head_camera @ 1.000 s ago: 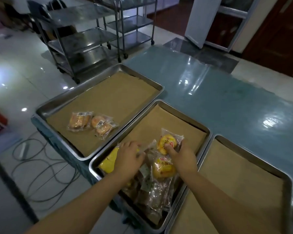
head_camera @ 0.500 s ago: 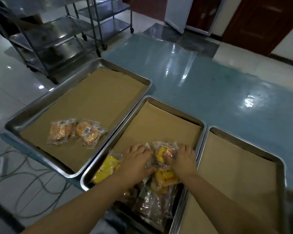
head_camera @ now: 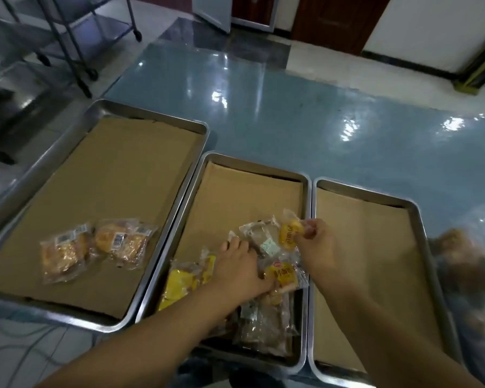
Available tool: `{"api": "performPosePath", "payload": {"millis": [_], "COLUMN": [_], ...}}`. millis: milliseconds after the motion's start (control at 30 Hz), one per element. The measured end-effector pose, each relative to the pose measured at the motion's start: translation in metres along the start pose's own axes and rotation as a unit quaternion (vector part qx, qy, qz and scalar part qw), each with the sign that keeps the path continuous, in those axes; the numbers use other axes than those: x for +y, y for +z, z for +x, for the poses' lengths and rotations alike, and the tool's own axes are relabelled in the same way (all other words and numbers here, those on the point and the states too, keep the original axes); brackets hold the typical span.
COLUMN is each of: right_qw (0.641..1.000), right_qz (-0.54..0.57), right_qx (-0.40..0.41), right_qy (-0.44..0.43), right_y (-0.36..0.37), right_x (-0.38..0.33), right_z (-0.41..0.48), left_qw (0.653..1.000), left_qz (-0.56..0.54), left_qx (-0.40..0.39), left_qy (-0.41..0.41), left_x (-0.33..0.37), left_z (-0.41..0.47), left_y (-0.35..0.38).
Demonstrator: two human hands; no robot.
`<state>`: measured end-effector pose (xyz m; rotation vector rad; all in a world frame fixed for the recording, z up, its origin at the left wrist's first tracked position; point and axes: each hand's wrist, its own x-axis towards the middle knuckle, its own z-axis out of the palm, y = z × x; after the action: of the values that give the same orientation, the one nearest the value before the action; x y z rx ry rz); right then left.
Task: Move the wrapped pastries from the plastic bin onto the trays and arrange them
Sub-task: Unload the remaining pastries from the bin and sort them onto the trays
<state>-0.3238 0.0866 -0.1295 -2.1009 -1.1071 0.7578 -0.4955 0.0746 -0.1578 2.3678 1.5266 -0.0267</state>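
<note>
Three metal trays lined with brown paper lie side by side: left tray [head_camera: 101, 107], middle tray [head_camera: 252, 159], right tray [head_camera: 361, 186]. Three wrapped pastries [head_camera: 95, 247] lie on the left tray. A heap of wrapped pastries [head_camera: 263, 326] fills the near half of the middle tray. My right hand [head_camera: 317, 247] pinches a yellow wrapped pastry [head_camera: 289, 233], lifted slightly above the heap. My left hand [head_camera: 238, 267] rests palm down on the heap, fingers spread over a clear wrapper [head_camera: 259, 231]. The right tray holds only paper.
The trays sit at the near edge of a glossy blue table [head_camera: 291, 113]. A blurred clear plastic bin with pastries [head_camera: 471, 270] is at the far right. Steel rack trolleys [head_camera: 67, 37] stand on the floor at the back left. Cables [head_camera: 25, 348] lie below.
My right hand has lifted the yellow pastry off the heap and moved it to the right. My left hand stays on the heap. The camera has swung right and down.
</note>
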Motion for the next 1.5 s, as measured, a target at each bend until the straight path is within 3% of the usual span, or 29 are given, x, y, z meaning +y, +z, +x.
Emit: {"api": "performPosePath", "payload": {"millis": [100, 500, 700, 900, 1033, 1167, 1300, 1400, 1500], "right_qw": [0.998, 1.0, 0.997, 0.994, 0.991, 0.992, 0.987, 0.973, 0.954], "right_qz": [-0.015, 0.003, 0.046, 0.09, 0.132, 0.117, 0.085, 0.026, -0.038], "right_qx": [0.05, -0.019, 0.054, 0.063, 0.011, -0.01, -0.105, -0.185, -0.256], "right_qy": [-0.037, -0.008, 0.024, 0.028, 0.0, -0.052, -0.09, -0.134, -0.154], "right_y": [-0.016, -0.004, -0.017, -0.019, -0.003, 0.041, 0.112, 0.17, 0.22], "right_x": [0.005, 0.042, 0.041, 0.025, -0.013, -0.058, -0.095, -0.114, -0.127], "right_z": [-0.013, -0.04, -0.032, -0.025, -0.019, -0.026, -0.047, -0.073, -0.101], "left_qw": [0.999, 0.994, 0.968, 0.939, 0.919, 0.879, 0.842, 0.835, 0.851], "left_qz": [-0.006, -0.066, -0.222, -0.332, -0.393, -0.46, -0.469, -0.428, -0.394], "left_qx": [-0.041, -0.089, -0.095, -0.069, 0.015, 0.087, 0.159, 0.19, 0.188], "left_qy": [0.011, 0.013, 0.061, 0.061, 0.021, -0.092, -0.217, -0.289, -0.29], "left_x": [0.002, 0.027, 0.042, 0.035, -0.009, -0.099, -0.205, -0.258, -0.284], "left_z": [0.003, 0.007, 0.0, 0.006, 0.01, -0.004, -0.05, -0.093, -0.124], "left_y": [0.0, 0.004, 0.008, -0.005, -0.036, -0.066, -0.073, -0.06, -0.041]}}
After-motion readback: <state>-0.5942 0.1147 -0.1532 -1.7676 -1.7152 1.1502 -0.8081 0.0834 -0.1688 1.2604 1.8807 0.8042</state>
